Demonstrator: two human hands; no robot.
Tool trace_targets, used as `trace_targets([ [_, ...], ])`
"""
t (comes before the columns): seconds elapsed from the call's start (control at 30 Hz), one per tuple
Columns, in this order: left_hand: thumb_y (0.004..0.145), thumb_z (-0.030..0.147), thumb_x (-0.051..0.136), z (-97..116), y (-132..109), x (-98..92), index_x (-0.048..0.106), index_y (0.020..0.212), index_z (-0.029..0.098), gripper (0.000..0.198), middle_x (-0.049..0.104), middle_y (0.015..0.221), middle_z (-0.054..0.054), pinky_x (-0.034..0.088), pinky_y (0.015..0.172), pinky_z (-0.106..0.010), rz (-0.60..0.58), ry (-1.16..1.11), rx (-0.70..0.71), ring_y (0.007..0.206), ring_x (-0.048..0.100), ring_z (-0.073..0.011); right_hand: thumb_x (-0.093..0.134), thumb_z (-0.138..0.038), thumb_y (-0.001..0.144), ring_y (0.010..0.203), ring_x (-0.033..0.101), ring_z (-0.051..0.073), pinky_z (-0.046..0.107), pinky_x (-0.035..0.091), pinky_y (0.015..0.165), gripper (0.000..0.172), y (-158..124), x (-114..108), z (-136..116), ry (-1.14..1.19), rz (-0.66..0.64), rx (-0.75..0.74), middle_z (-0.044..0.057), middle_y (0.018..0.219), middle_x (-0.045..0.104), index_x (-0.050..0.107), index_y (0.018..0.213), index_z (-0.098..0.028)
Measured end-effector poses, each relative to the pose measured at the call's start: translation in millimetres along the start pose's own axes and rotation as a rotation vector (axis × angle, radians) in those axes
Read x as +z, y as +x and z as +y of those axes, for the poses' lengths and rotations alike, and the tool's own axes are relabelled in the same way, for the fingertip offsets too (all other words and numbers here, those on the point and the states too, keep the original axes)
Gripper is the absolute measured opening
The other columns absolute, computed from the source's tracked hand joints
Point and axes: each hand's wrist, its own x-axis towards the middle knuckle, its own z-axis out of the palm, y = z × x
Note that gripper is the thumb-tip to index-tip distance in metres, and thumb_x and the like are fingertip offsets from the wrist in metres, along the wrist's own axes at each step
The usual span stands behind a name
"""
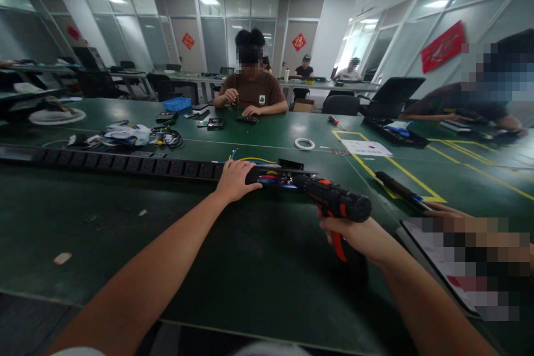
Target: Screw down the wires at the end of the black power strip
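Note:
A long black power strip with a row of sockets lies across the green table. My left hand grips it near its right end, fingers over the far edge and thumb on the near side. To the right of that hand the strip's housing is open, showing red, yellow and blue wires. My right hand is wrapped round the handle of a black and orange cordless drill. The drill's front end points left at the opened section; whether its tip touches anything there is too small to tell.
Beyond the strip are a tape roll, a screwdriver, bundled cables and a blue basket. Yellow tape marks the right side. A co-worker sits opposite; another person's hand is close at right, beside a tablet-like board.

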Motion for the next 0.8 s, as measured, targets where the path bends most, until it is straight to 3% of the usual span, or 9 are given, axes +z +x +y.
trace_targets([
  [0.6, 0.099, 0.067, 0.075, -2.1, -0.2, 2.1, 0.068, 0.148, 0.025, 0.066, 0.071, 0.151, -0.013, 0.034, 0.128, -0.057, 0.009, 0.006, 0.011, 0.143, 0.06, -0.0382, 0.072, -0.039, 0.065, 0.058, 0.064, 0.02, 0.031, 0.049, 0.057, 0.03, 0.8, -1.7, 0.6, -0.039, -0.001, -0.006, -0.002, 0.059, 0.067, 0.068, 0.09, -0.023],
  [0.8, 0.098, 0.067, 0.075, -1.5, -0.6, 0.7, 0.067, 0.149, 0.023, 0.068, 0.07, 0.151, -0.014, 0.034, 0.128, -0.057, 0.011, 0.01, 0.007, 0.143, 0.06, -0.0388, 0.073, -0.039, 0.066, 0.058, 0.064, 0.021, 0.031, 0.049, 0.057, 0.044, 0.8, -0.2, 1.7, -0.017, -0.007, 0.02, -0.002, 0.059, 0.068, 0.071, 0.106, -0.022],
])
